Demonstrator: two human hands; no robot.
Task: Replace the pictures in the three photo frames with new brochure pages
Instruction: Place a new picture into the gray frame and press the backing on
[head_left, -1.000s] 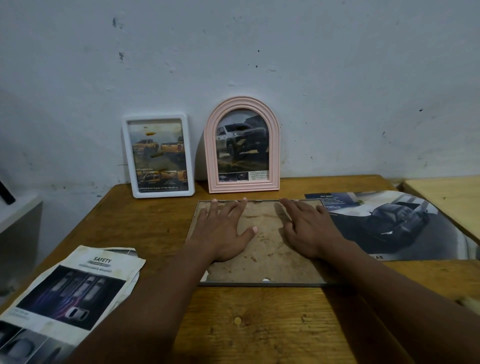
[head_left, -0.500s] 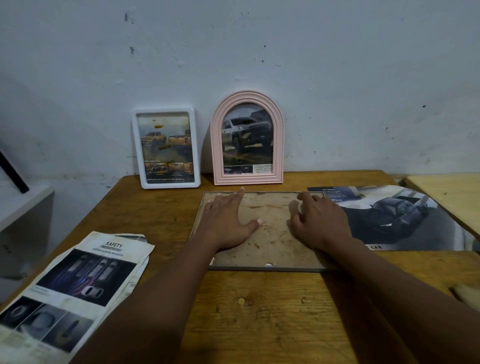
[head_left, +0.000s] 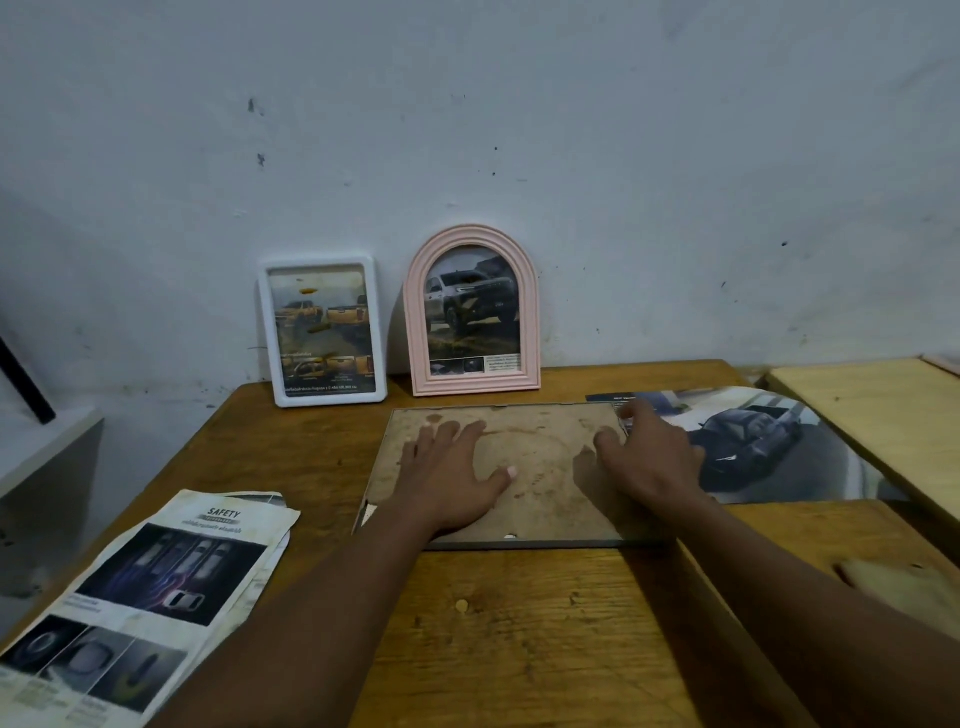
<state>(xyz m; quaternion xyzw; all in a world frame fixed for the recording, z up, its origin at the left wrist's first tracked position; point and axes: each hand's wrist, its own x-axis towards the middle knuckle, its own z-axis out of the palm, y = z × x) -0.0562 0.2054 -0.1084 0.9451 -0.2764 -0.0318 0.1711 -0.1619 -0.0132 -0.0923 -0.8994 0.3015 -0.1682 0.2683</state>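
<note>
Two hands (head_left: 447, 478) (head_left: 649, 462) rest on one flat frame (head_left: 540, 467); two frames (head_left: 324, 399) (head_left: 475, 383) stand.

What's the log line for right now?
left hand flat on frame back | right hand curled at its right edge

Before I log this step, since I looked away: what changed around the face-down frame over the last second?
The right hand slid rightward over the face-down frame's brown backing board; its fingers, flat before, now curl at the far right corner, grip unclear. The left hand stays flat on the board. The white rectangular frame and pink arched frame still stand at the wall.
</note>
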